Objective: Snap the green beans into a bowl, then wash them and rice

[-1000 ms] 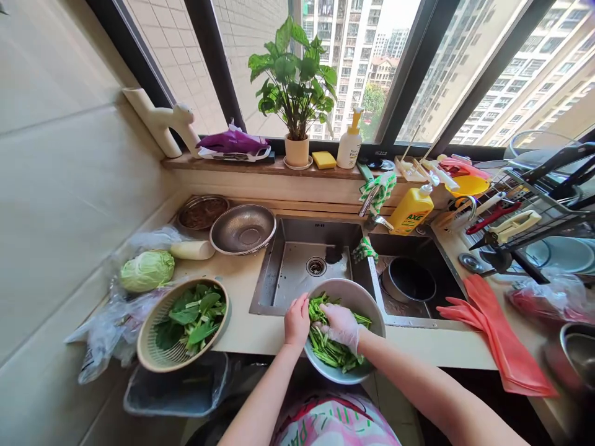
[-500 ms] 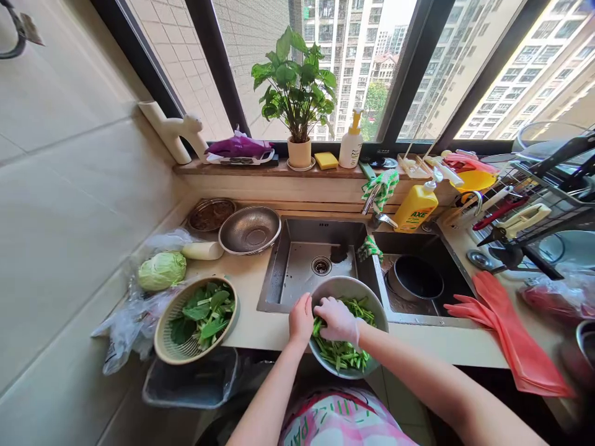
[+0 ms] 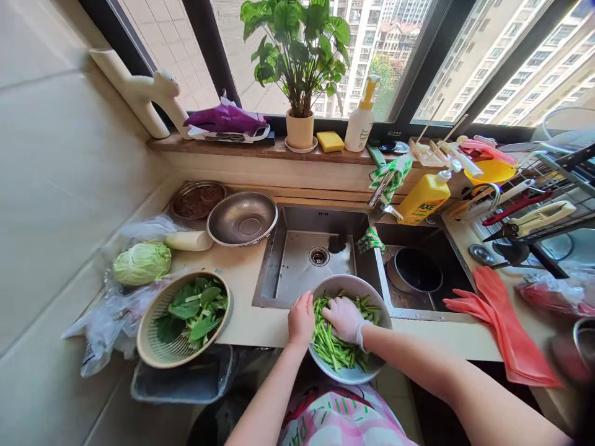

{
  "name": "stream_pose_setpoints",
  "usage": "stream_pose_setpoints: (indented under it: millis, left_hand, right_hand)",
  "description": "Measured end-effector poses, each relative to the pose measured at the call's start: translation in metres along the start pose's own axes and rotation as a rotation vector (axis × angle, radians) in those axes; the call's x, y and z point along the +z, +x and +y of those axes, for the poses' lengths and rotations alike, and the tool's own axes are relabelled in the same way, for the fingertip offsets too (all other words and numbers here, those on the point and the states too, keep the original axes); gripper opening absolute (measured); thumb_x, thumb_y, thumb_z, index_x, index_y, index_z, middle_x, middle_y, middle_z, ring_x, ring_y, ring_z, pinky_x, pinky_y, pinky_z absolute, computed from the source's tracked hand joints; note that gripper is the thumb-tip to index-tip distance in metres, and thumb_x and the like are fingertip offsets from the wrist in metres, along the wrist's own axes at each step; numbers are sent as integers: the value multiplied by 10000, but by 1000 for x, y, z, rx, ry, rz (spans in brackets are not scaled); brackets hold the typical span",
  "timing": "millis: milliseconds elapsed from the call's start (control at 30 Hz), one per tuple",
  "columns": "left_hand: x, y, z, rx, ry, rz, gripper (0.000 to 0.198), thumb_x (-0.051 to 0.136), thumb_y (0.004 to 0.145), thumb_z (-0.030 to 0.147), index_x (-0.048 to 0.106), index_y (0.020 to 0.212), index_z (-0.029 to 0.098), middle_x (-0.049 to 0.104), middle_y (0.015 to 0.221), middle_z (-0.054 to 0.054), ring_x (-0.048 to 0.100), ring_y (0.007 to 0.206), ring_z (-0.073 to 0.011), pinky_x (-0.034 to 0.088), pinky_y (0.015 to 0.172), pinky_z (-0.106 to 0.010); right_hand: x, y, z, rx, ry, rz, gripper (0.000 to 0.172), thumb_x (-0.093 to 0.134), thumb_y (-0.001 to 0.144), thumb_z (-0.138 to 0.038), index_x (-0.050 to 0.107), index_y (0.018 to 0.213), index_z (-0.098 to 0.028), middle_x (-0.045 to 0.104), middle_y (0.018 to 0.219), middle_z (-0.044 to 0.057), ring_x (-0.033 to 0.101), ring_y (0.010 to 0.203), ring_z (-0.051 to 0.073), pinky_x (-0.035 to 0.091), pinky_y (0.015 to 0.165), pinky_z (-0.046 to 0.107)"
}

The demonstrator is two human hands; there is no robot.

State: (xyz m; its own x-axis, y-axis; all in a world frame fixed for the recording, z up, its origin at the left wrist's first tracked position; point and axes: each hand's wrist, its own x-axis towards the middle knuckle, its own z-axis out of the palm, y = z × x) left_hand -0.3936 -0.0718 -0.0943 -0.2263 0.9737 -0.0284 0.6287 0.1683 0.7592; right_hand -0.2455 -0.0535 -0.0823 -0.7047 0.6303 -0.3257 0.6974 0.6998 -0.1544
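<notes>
A round metal bowl [image 3: 383, 310] full of cut green vegetable pieces, which look like green beans [image 3: 332, 348], sits at the counter's front edge before the sink. My bare left hand [image 3: 302, 317] is closed on the bowl's left rim. Inside the bowl, my right hand [image 3: 344, 317], in a thin clear glove, presses into the green beans with its fingers curled. Its fingertips are hidden among the pieces.
On the left stand a cream basket [image 3: 145, 331] of leafy greens, a cabbage [image 3: 142, 263] and a metal colander [image 3: 223, 223]. The sink [image 3: 297, 272] lies beyond the bowl. A dark pot [image 3: 413, 271] is in the right basin, beside red rubber gloves [image 3: 515, 347].
My right hand has moved a little right and deeper among the green beans, with the pieces shifted around it. My left hand stays on the rim. The camera view has tilted down and closer.
</notes>
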Motion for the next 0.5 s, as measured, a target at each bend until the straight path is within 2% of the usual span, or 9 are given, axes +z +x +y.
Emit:
stream_pose_setpoints:
  millis: [100, 167, 233, 300, 367, 433, 500]
  left_hand:
    - [-5, 3, 0, 13, -13, -25, 346, 344, 879, 264, 620, 1043, 135, 653, 1031, -136, 608, 957, -222, 464, 864, -363]
    - [-12, -3, -1, 11, -54, -58, 351, 348, 877, 273, 600, 1082, 141, 638, 1080, -132, 590, 1003, -222, 447, 893, -367]
    - [-18, -18, -4, -33, -103, -83, 372, 363, 872, 296, 547, 1157, 145, 612, 1143, -130, 569, 1049, -223, 435, 910, -368]
    - [-20, -36, -7, -110, -141, -88, 413, 386, 859, 315, 492, 1213, 130, 588, 1182, -142, 560, 1069, -231, 436, 909, -368]
    - [-16, -52, -10, -165, -173, -72, 427, 389, 853, 312, 480, 1219, 111, 581, 1188, -154, 558, 1075, -234, 441, 904, -362]
    - [-9, -59, -10, -179, -207, -27, 411, 371, 855, 288, 495, 1201, 105, 579, 1193, -152, 549, 1091, -228, 435, 919, -353]
    - [-1, -57, -8, -185, -231, 38, 394, 361, 853, 265, 524, 1172, 100, 584, 1186, -152, 543, 1102, -224, 421, 943, -350]
  right_hand:
    - [-10, 7, 0, 16, 19, -21, 332, 364, 851, -421, 564, 950, -174, 565, 886, 123, 523, 828, 236, 370, 707, 354]
    - [-21, 2, 3, 51, 45, -33, 319, 421, 818, -410, 553, 1000, -183, 563, 921, 117, 525, 843, 237, 376, 716, 348]
    - [-32, -12, 8, 74, 93, -34, 376, 499, 756, -378, 517, 1095, -213, 545, 996, 104, 517, 878, 242, 382, 729, 343]
    - [-39, -31, 13, 117, 141, -23, 539, 554, 696, -357, 439, 1212, -257, 511, 1087, 95, 498, 936, 256, 383, 757, 350]
    - [-38, -48, 14, 215, 169, -25, 755, 613, 633, -423, 327, 1316, -275, 461, 1173, 116, 458, 1016, 301, 374, 800, 386]
    - [-29, -57, 8, 344, 172, -47, 1017, 690, 512, -508, 214, 1378, -265, 387, 1250, 163, 400, 1082, 368, 363, 818, 438]
    - [-16, -56, -1, 456, 180, -50, 1159, 737, 442, -486, 122, 1401, -276, 325, 1289, 188, 372, 1100, 394, 377, 792, 447]
